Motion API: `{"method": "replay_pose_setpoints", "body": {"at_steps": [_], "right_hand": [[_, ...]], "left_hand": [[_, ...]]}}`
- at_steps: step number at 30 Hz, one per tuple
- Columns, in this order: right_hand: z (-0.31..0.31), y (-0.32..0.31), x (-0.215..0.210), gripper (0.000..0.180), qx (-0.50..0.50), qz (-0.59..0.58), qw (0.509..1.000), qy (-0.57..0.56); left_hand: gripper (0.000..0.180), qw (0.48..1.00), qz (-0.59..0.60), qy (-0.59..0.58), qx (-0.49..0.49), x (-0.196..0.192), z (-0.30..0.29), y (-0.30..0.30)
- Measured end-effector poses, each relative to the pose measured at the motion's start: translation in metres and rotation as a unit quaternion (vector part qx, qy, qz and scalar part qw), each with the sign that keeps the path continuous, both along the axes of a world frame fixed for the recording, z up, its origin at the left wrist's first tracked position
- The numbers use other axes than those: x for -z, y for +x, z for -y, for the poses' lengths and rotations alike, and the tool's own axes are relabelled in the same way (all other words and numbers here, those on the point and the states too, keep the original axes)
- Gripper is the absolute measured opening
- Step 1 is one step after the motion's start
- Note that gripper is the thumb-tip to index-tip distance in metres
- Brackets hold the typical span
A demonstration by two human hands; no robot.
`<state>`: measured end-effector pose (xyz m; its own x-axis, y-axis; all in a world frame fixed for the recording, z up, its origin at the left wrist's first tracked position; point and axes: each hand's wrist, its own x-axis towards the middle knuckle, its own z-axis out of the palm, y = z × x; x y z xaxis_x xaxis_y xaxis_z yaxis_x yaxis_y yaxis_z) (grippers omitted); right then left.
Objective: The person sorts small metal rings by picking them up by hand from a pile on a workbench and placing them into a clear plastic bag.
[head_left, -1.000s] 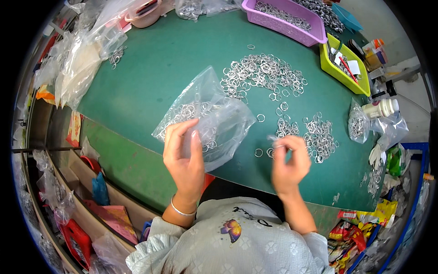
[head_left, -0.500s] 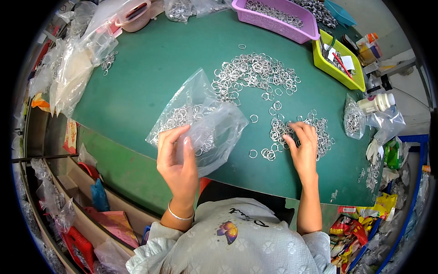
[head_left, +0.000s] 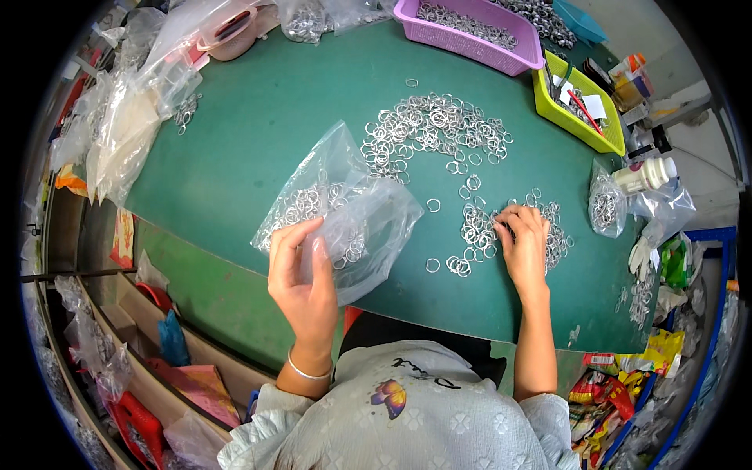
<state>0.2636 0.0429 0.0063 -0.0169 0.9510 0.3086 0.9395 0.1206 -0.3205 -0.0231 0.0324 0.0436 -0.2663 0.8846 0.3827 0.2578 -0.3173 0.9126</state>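
Observation:
My left hand (head_left: 304,270) grips the edge of a clear plastic bag (head_left: 395,227) between thumb and fingers. The bag lies on the green table with its mouth toward me, and silver metal rings (head_left: 307,202) show through it. Over a smaller pile of rings (head_left: 479,227) on the right, my right hand (head_left: 523,247) is closed, thumb and fingertips pinched on a metal ring at the pile's left side. Part of that pile is hidden under the hand. Beyond the bag spreads a larger pile of the same rings (head_left: 439,125).
A purple basket (head_left: 470,37) of rings and a yellow-green basket (head_left: 576,125) with tools stand at the far right. Nearer, a small filled bag (head_left: 605,204) lies beside a white bottle (head_left: 646,175). Plastic bags (head_left: 129,133) cover the far left. The table edge (head_left: 200,244) runs along my side.
My right hand's fingers have closed together among the rings, where thumb and fingers were spread before. The left hand keeps its hold on the bag almost unmoved.

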Motion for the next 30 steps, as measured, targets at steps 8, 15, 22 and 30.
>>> {"method": "replay_pose_setpoints", "body": {"at_steps": [8,15,22,30], "right_hand": [[0.011,-0.012,-0.021,0.007,0.028,-0.352,0.935,0.007],[0.016,-0.127,-0.032,0.021,-0.255,-0.179,0.947,0.077],[0.016,-0.031,-0.028,0.014,-0.014,-0.074,0.993,0.095],[0.015,0.013,0.001,0.011,0.016,0.015,0.999,0.037]], "left_hand": [[0.022,1.000,-0.009,-0.008,0.001,0.000,0.003,-0.003],[0.020,0.999,0.031,-0.022,-0.001,-0.002,0.000,0.006],[0.022,0.999,0.037,-0.035,-0.015,0.002,0.005,-0.003],[0.022,0.999,0.019,-0.027,-0.003,0.001,0.002,0.001]]}}
